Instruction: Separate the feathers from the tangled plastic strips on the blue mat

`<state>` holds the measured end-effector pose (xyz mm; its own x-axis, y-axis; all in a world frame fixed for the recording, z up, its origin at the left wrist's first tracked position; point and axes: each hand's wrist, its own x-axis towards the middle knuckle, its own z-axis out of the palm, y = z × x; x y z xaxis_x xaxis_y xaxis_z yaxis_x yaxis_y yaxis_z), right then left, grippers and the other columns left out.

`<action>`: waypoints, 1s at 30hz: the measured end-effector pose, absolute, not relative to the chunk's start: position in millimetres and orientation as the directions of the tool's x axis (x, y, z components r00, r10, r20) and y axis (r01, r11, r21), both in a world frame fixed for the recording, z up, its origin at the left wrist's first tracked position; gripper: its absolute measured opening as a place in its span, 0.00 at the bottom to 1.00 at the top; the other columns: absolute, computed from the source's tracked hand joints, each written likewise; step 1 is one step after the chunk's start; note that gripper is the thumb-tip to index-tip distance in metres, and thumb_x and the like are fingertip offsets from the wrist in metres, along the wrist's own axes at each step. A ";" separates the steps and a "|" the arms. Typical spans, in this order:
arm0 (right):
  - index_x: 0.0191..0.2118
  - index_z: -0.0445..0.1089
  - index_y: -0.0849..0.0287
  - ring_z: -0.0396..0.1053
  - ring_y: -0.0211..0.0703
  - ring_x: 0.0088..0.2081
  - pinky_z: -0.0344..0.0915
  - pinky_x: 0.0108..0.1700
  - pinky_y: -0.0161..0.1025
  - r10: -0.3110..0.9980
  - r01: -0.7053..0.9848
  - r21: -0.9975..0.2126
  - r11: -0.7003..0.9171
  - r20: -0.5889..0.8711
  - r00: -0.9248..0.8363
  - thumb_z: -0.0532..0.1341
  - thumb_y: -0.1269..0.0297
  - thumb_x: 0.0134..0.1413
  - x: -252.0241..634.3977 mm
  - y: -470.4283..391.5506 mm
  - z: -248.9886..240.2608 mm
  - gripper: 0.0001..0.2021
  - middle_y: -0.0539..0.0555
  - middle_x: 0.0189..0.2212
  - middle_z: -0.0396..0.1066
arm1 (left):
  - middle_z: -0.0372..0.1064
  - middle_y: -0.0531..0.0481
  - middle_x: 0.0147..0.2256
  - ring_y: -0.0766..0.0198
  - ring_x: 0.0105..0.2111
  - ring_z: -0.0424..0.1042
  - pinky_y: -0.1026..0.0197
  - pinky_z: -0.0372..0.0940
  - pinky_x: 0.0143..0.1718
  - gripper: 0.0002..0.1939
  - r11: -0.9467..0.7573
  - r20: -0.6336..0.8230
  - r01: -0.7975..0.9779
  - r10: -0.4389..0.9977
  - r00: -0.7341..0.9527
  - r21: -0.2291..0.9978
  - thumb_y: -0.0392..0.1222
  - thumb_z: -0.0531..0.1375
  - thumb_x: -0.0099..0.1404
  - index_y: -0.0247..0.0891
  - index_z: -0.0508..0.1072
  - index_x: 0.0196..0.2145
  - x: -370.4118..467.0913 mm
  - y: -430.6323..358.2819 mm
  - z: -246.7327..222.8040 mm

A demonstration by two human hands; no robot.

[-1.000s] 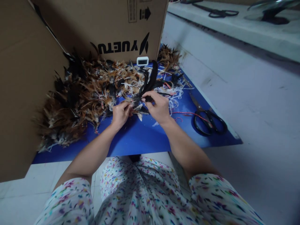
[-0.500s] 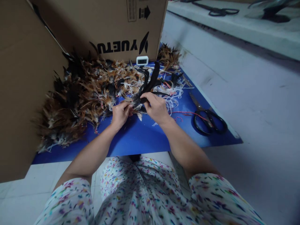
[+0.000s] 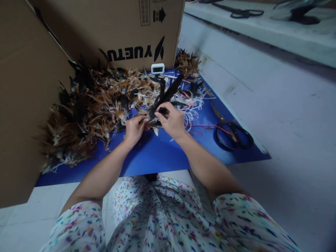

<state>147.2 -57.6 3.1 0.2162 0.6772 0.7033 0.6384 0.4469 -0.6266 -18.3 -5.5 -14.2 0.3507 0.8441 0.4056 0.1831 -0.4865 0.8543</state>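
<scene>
A bunch of long black feathers point(image 3: 170, 89) fans up and away from between my two hands. Its pale, fluffy base is pinched by my left hand point(image 3: 135, 130), with thumb and fingertips together. Higher on the bunch, my right hand point(image 3: 171, 120) closes thumb and forefinger on the black feathers. Just beyond my hands spreads a large heap of brown and black feathers point(image 3: 105, 94). Tangled clear plastic ties point(image 3: 193, 113) lie past my right hand, and a thin red string point(image 3: 207, 125) runs from there toward the scissors.
Black-handled scissors point(image 3: 233, 134) rest on the blue board point(image 3: 157, 154) at right. Cardboard boxes point(image 3: 126, 28) wall the back and left. A small white digital display point(image 3: 158, 68) stands at the back box. More scissors point(image 3: 244, 13) lie on a ledge point(image 3: 283, 31) at upper right.
The tallest black feather now leans farther right and lower. My right hand has shifted slightly left along the bunch, while my left hand keeps its pinch. The whole view has moved slightly.
</scene>
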 end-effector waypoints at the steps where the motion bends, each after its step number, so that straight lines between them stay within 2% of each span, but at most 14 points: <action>1: 0.38 0.68 0.54 0.73 0.39 0.30 0.71 0.36 0.38 0.691 0.604 -0.666 0.437 0.679 0.247 0.63 0.67 0.56 146.5 -57.2 3.0 0.04 0.48 0.31 0.75 | 0.74 0.50 0.21 0.66 0.18 0.72 0.65 0.66 0.21 0.13 -0.477 0.401 0.164 0.847 0.348 0.864 0.50 0.63 0.65 0.37 0.78 0.30 -18.0 -5.3 -14.8; 6: 0.36 0.66 0.54 0.75 0.39 0.29 0.73 0.35 0.38 0.779 0.351 -0.842 0.409 0.523 0.345 0.64 0.64 0.54 142.1 -54.8 3.2 0.06 0.47 0.30 0.73 | 0.72 0.51 0.19 0.66 0.17 0.71 0.66 0.66 0.20 0.19 -0.442 0.380 0.117 0.857 0.349 0.889 0.58 0.64 0.61 0.36 0.77 0.29 -16.4 -4.2 -17.0; 10: 0.35 0.65 0.54 0.76 0.40 0.29 0.73 0.32 0.38 0.818 0.228 -0.900 0.372 0.433 0.378 0.65 0.61 0.53 139.5 -53.4 3.8 0.08 0.47 0.29 0.72 | 0.72 0.51 0.19 0.66 0.16 0.71 0.66 0.66 0.19 0.20 -0.420 0.365 0.092 0.862 0.353 0.903 0.59 0.64 0.60 0.37 0.77 0.28 -15.8 -4.1 -17.3; 16: 0.34 0.66 0.54 0.75 0.40 0.28 0.72 0.33 0.38 0.826 0.195 -0.908 0.372 0.419 0.376 0.65 0.63 0.52 139.5 -53.6 4.8 0.07 0.45 0.26 0.70 | 0.74 0.50 0.21 0.65 0.16 0.72 0.64 0.68 0.19 0.19 -0.372 0.329 0.069 0.883 0.334 0.926 0.58 0.66 0.58 0.36 0.79 0.29 -16.2 -3.4 -16.9; 21: 0.36 0.66 0.53 0.74 0.40 0.28 0.72 0.34 0.39 0.830 0.232 -0.906 0.354 0.419 0.368 0.66 0.61 0.52 140.8 -53.0 6.5 0.08 0.46 0.27 0.71 | 0.74 0.50 0.21 0.65 0.16 0.71 0.63 0.69 0.19 0.22 -0.256 0.244 -0.010 0.912 0.329 0.967 0.60 0.69 0.53 0.35 0.79 0.28 -14.8 -2.8 -13.1; 26: 0.37 0.66 0.54 0.75 0.40 0.34 0.73 0.39 0.40 0.758 0.193 -0.864 0.464 0.501 0.419 0.66 0.55 0.54 151.4 -49.2 12.8 0.11 0.49 0.31 0.74 | 0.73 0.51 0.20 0.68 0.14 0.69 0.65 0.68 0.18 0.24 -0.157 0.183 -0.114 0.942 0.281 0.981 0.60 0.73 0.46 0.34 0.78 0.26 -13.9 -2.4 -7.0; 30: 0.36 0.67 0.54 0.73 0.38 0.32 0.72 0.37 0.39 0.674 0.252 -0.843 0.475 0.533 0.512 0.65 0.51 0.56 166.3 -46.0 18.4 0.13 0.49 0.30 0.72 | 0.74 0.51 0.20 0.70 0.14 0.68 0.66 0.68 0.18 0.23 -0.117 0.161 -0.168 0.947 0.279 0.979 0.57 0.74 0.44 0.33 0.77 0.26 -14.1 -1.0 -5.7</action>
